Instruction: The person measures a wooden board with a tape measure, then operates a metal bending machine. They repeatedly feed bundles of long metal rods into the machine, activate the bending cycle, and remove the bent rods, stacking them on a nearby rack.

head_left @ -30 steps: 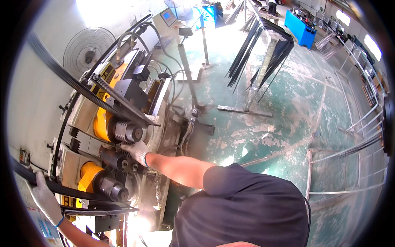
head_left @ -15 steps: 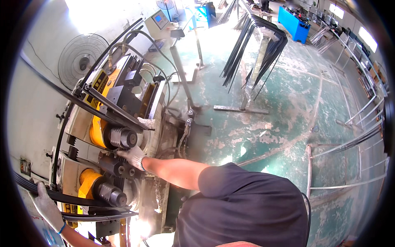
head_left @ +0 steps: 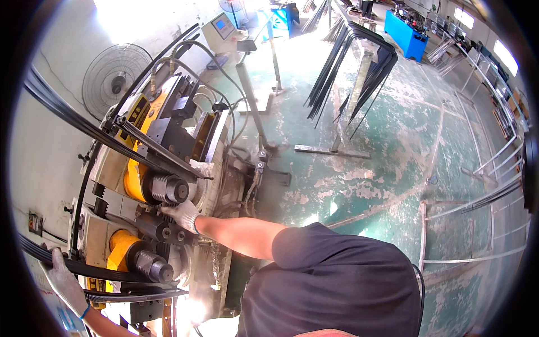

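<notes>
My left hand [head_left: 66, 283], in a pale work glove with a blue cuff edge, is closed around a bundle of long black bars [head_left: 106, 271] at the lower left. My right hand [head_left: 184, 216], also gloved, reaches into the bending machine [head_left: 95, 168] between its two threaded steel spindles. Its fingers are bent against a dark steel block [head_left: 151, 223]; what they grip is hidden. Just above that hand is the upper spindle [head_left: 171, 190], beside a yellow collar. Below it sits the lower spindle [head_left: 154, 267]. More black bars [head_left: 84, 126] slant across the machine's upper part.
A wall fan [head_left: 117, 78] and a control box with a screen [head_left: 220, 27] stand behind the machine. Black hoses [head_left: 224, 67] loop beside it. Bent black bars [head_left: 368, 53] hang on a metal stand. Metal frames [head_left: 424, 230] stand to the right, a blue bench [head_left: 405, 35] at the back.
At the upper left, the slanting black bars now show as a wider, fanned-out bundle. Both hands keep their places. The view has shifted slightly.
</notes>
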`<action>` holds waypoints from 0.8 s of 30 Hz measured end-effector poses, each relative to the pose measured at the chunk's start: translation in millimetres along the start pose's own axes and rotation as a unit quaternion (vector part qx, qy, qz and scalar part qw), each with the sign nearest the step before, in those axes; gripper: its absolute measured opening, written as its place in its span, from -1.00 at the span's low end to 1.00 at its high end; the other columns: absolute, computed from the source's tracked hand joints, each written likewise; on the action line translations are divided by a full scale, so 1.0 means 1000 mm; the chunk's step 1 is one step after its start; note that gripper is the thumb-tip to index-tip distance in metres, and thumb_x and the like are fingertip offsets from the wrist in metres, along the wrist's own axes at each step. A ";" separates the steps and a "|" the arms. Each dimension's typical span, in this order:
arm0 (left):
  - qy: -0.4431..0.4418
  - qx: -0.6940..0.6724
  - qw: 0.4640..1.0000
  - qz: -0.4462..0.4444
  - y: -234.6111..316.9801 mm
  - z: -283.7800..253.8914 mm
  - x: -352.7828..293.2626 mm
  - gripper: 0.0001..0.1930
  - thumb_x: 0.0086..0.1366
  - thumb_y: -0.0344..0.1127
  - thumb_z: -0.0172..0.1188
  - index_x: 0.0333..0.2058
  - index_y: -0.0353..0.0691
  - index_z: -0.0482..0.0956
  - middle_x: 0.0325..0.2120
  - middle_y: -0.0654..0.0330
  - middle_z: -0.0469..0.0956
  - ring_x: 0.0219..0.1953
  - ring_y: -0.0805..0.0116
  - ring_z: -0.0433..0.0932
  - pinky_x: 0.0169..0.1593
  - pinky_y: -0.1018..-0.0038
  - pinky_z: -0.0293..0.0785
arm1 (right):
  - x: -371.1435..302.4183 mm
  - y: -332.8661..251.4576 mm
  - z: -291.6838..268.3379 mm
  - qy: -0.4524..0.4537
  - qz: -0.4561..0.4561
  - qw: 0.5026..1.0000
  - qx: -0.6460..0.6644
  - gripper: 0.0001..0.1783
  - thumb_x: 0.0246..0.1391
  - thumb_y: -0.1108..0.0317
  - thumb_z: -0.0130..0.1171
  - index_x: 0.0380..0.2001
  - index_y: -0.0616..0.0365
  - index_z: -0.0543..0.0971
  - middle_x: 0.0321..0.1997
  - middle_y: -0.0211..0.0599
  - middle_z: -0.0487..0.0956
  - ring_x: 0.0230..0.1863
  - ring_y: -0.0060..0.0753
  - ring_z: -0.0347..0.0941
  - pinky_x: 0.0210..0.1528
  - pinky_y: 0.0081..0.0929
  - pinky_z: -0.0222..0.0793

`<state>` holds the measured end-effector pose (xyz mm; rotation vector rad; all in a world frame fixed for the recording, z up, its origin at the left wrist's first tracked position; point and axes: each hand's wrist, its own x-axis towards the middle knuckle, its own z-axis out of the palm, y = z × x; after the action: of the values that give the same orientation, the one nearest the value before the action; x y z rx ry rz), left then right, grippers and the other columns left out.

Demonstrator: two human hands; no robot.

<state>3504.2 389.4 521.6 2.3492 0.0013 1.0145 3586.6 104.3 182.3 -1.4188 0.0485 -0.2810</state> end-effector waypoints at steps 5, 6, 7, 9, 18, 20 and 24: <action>-0.007 0.029 1.000 -0.007 -0.001 -0.004 0.001 -0.45 0.57 -0.11 0.14 0.28 -0.49 0.39 -0.08 -0.01 0.59 -0.12 0.19 0.53 0.10 0.33 0.46 | -0.004 -0.006 -0.001 -0.003 0.001 0.999 0.034 -0.45 0.22 0.08 0.34 0.16 0.20 0.61 -0.01 0.18 0.70 0.04 0.25 0.60 0.08 -0.12 0.50; -0.014 0.030 0.999 -0.015 0.000 -0.004 0.001 -0.44 0.57 -0.11 0.14 0.28 -0.50 0.39 -0.09 -0.02 0.59 -0.13 0.19 0.53 0.10 0.33 0.46 | -0.003 -0.004 -0.001 -0.001 -0.005 0.999 0.036 -0.45 0.22 0.09 0.34 0.15 0.20 0.61 -0.02 0.18 0.70 0.04 0.25 0.60 0.08 -0.12 0.50; -0.014 0.031 0.999 -0.013 0.000 -0.004 0.001 -0.44 0.57 -0.11 0.14 0.28 -0.50 0.40 -0.09 -0.01 0.59 -0.13 0.19 0.52 0.10 0.33 0.46 | -0.003 -0.002 -0.002 -0.004 -0.004 0.999 0.034 -0.46 0.22 0.09 0.33 0.15 0.20 0.62 -0.02 0.18 0.70 0.04 0.25 0.60 0.08 -0.13 0.50; -0.013 0.035 0.999 -0.011 0.000 -0.004 0.002 -0.45 0.56 -0.11 0.15 0.28 -0.49 0.40 -0.10 -0.01 0.60 -0.15 0.21 0.52 0.09 0.34 0.47 | -0.003 -0.003 -0.002 -0.011 0.000 0.999 0.032 -0.48 0.23 0.09 0.32 0.14 0.19 0.63 -0.02 0.19 0.69 0.04 0.25 0.59 0.07 -0.13 0.50; 0.024 -0.141 0.984 -0.108 -0.028 -0.013 0.017 -0.55 0.49 -0.20 0.25 0.21 -0.37 0.55 -0.16 0.10 0.65 -0.19 0.34 0.60 -0.08 0.38 0.54 | 0.001 -0.002 0.003 -0.031 0.055 0.998 0.011 -0.55 0.24 0.22 0.32 0.11 0.25 0.62 0.03 -0.08 0.72 0.05 -0.14 0.63 0.13 -0.25 0.47; 0.018 -0.184 0.976 -0.119 -0.029 -0.027 0.018 -0.57 0.46 -0.22 0.27 0.19 -0.35 0.58 -0.16 0.12 0.66 -0.18 0.37 0.62 -0.08 0.41 0.54 | -0.004 -0.004 0.005 -0.003 0.096 0.994 0.051 -0.64 0.23 0.31 0.32 0.03 0.27 0.66 -0.07 -0.15 0.75 -0.07 -0.25 0.67 0.05 -0.27 0.53; 0.042 -0.126 0.991 -0.008 0.017 -0.027 0.005 -0.57 0.46 -0.32 0.23 0.19 -0.47 0.55 -0.15 0.12 0.67 -0.10 0.29 0.65 0.06 0.39 0.55 | -0.010 0.022 0.000 0.005 0.163 0.973 0.164 -0.72 0.23 0.38 0.32 -0.02 0.25 0.70 -0.16 -0.24 0.76 -0.17 -0.37 0.68 -0.06 -0.33 0.59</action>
<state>3486.0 390.2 548.4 2.0745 -0.0725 1.0403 3580.3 109.2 159.7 -1.0605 0.2317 -0.0214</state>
